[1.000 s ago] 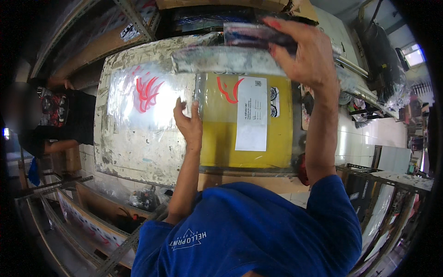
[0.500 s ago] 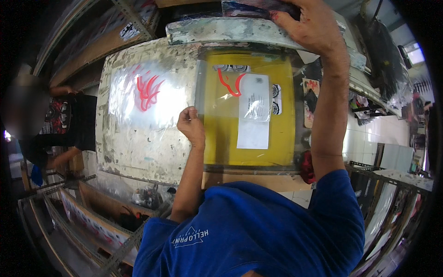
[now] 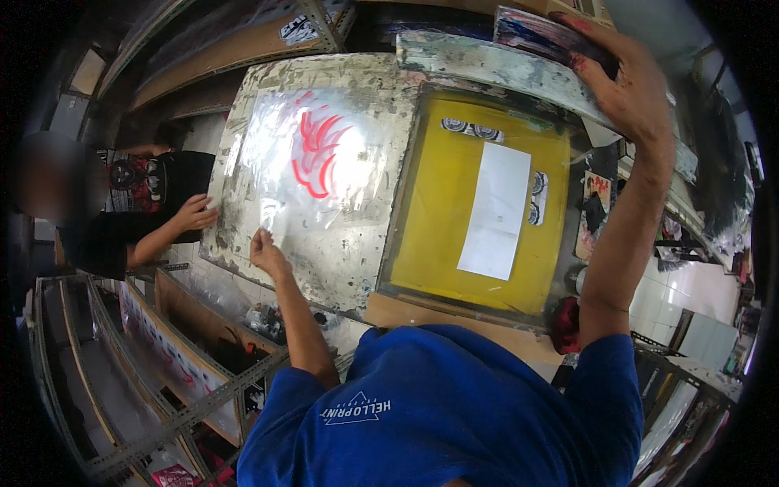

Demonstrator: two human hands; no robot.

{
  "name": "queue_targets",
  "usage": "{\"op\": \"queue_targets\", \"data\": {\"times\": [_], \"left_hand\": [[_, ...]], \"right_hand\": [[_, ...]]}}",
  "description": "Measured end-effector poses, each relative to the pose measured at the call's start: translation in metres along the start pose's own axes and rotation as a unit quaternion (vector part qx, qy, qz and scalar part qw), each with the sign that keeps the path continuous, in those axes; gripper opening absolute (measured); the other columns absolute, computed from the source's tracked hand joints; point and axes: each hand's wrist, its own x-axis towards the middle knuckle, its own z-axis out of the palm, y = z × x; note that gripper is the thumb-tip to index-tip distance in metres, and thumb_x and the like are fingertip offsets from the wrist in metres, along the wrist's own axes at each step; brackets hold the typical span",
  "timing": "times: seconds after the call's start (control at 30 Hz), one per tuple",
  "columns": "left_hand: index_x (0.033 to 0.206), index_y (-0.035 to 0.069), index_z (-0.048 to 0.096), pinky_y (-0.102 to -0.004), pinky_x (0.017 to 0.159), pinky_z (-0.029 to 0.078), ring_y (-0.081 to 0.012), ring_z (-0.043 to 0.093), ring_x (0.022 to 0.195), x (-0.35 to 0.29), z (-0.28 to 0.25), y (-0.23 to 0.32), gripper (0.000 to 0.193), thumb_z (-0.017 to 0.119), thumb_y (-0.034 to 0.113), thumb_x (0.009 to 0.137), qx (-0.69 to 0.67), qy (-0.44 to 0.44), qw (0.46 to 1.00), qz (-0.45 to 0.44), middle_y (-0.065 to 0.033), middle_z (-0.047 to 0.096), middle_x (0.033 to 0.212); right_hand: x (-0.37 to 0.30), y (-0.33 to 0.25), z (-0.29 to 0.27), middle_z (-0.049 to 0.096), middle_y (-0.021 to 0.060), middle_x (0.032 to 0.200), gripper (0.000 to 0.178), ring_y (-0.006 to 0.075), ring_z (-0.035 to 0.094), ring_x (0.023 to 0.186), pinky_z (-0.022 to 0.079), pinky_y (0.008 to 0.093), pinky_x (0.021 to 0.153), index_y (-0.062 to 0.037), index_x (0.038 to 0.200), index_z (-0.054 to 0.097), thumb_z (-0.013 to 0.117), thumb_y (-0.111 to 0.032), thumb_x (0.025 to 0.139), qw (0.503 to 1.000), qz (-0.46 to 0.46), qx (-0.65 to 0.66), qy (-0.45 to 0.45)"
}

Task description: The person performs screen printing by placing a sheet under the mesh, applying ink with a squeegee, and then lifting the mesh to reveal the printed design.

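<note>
My left hand [image 3: 270, 256] pinches the near edge of a clear plastic sheet [image 3: 300, 213] with red strokes on it. This sheet lies over other clear film on a worn, paint-spotted white board [image 3: 349, 260]. Further right is a yellow screen-printing panel [image 3: 438, 211] in a frame. A white paper strip [image 3: 495, 215] and two small cut-outs with black prints, the upper cut-out [image 3: 472, 130] and the right cut-out [image 3: 538, 199], lie on the yellow. At the far right my right hand [image 3: 629, 89], its fingertips stained red, is closed around a dark, ink-smeared block [image 3: 548, 36], perhaps a squeegee.
A paint-stained pale beam [image 3: 487, 65] runs along the far side of the frame. Across the board's left edge sits another person, one hand [image 3: 195, 213] at that edge. Metal-framed racks [image 3: 174, 406] stand at near left. A red cloth [image 3: 565, 325] is by the frame's near right corner.
My left hand has drawn the clear sheet left, off the yellow panel and onto the white board. The other person's hand has come to the board's edge. The view has shifted.
</note>
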Motion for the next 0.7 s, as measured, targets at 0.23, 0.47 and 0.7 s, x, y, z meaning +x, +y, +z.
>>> {"op": "queue_targets", "data": {"times": [0.23,0.47,0.7], "left_hand": [[0.105,-0.003,0.068,-0.0464,0.079,0.049,-0.0344,0.064,0.090,0.010,0.019,0.034,0.031,0.072,0.022,0.088,0.377,0.147,0.832,0.380,-0.0171,0.068,0.098],[0.110,0.016,0.073,-0.0437,0.085,0.040,-0.0240,0.056,0.098,-0.103,0.166,0.072,0.037,0.080,0.022,0.074,0.397,-0.153,0.797,0.428,-0.0027,0.064,0.098],[0.075,0.012,0.074,-0.0415,0.080,0.040,-0.0249,0.057,0.094,-0.098,0.178,0.048,0.007,0.079,0.016,0.073,0.354,-0.169,0.856,0.336,-0.0018,0.067,0.092]], "right_hand": [[0.007,-0.005,-0.005,0.070,0.0159,0.115,0.041,0.0229,0.066,0.103,0.048,0.0320,0.094,-0.0057,0.126,0.064,0.061,-0.012,0.085,0.996,0.008,0.074,-0.045],[0.005,0.012,0.004,0.071,0.0185,0.099,0.037,0.0321,0.069,0.086,0.053,0.0398,0.079,-0.0124,0.114,0.072,0.071,-0.032,0.082,0.998,-0.039,-0.027,0.051],[0.009,-0.005,-0.005,0.070,0.0166,0.114,0.039,0.0273,0.068,0.100,0.049,0.0345,0.091,-0.0109,0.124,0.067,0.064,-0.019,0.086,1.000,0.006,0.016,-0.027]]}}
